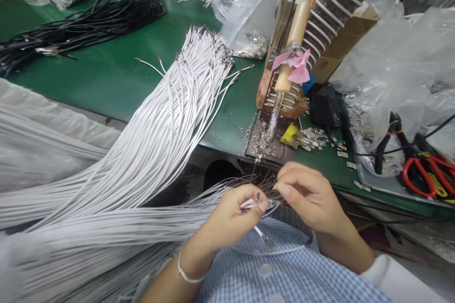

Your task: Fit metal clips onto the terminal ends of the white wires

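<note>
My left hand (236, 215) is closed around a few white cables (261, 233), pinching them between thumb and forefinger. A small metal connector hangs from one of them below the hand. My right hand (309, 194) is just to the right, its thumb and forefinger pressed together beside the cable ends; whatever it pinches is too small to make out. Under and behind both hands lies a bundle of thin white cables (170, 221) across my lap. A larger bundle of white cables (152, 137) runs up onto the green table (106, 75), its stripped ends at the far side.
A soldering iron (293, 33) with a wooden handle stands tip-down over a dark plate (273, 149) with solder crumbs. Right of it lie a yellow sponge (291, 136), loose metal connectors, pliers (389, 139) and red-handled scissors (419, 175). Black cables (92, 23) lie far left.
</note>
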A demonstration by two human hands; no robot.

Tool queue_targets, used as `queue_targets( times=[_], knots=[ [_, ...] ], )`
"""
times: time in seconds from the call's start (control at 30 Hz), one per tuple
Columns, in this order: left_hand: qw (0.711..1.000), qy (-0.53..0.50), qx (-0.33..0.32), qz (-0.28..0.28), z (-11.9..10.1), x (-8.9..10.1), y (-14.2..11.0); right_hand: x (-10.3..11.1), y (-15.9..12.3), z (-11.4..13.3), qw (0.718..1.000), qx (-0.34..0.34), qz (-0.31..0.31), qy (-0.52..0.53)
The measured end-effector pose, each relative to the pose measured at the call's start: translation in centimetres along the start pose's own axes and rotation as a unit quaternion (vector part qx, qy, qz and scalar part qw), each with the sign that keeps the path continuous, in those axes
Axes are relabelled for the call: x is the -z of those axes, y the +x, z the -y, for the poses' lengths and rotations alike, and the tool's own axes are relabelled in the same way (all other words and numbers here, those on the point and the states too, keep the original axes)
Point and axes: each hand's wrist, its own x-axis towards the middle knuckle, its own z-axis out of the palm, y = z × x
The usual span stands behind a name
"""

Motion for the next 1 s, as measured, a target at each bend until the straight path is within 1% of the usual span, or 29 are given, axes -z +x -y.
queue_targets(
  times=[0.07, 0.13, 0.23, 0.33, 0.43, 0.63, 0.9, 1.0],
  knots=[
    [0.999, 0.049, 0.0, 0.018, 0.3, -0.2, 0.2, 0.0, 0.0, 0.4, 1.0, 0.013, -0.009, 0.014],
    [0.995, 0.093, -0.003, 0.031, 0.7, -0.4, 0.4, -0.2, 0.0, 0.8, 1.0, 0.019, 0.002, 0.02],
    [0.992, 0.119, -0.004, 0.028, 0.8, -0.4, 0.4, -0.3, 0.0, 0.8, 1.0, 0.012, 0.012, 0.011],
    [0.995, 0.101, -0.007, 0.007, 0.6, -0.2, 0.2, -0.4, -0.2, 0.4, 1.0, -0.014, 0.015, -0.006],
    [0.997, 0.075, -0.014, 0.001, 0.2, 0.1, -0.2, -0.3, -0.5, -0.1, 0.999, -0.027, 0.025, -0.02],
    [0.996, 0.062, -0.053, -0.022, -0.6, 0.5, -0.8, -0.1, -0.7, -0.4, 0.999, -0.022, 0.041, -0.028],
    [0.994, 0.078, -0.074, -0.033, -1.0, 0.8, -0.9, -0.1, -0.7, -0.6, 0.998, -0.029, 0.051, -0.014],
    [0.991, 0.065, -0.113, -0.032, -0.9, 0.8, -0.8, -0.1, -0.7, -0.6, 0.999, -0.026, 0.045, -0.011]
  ],
)
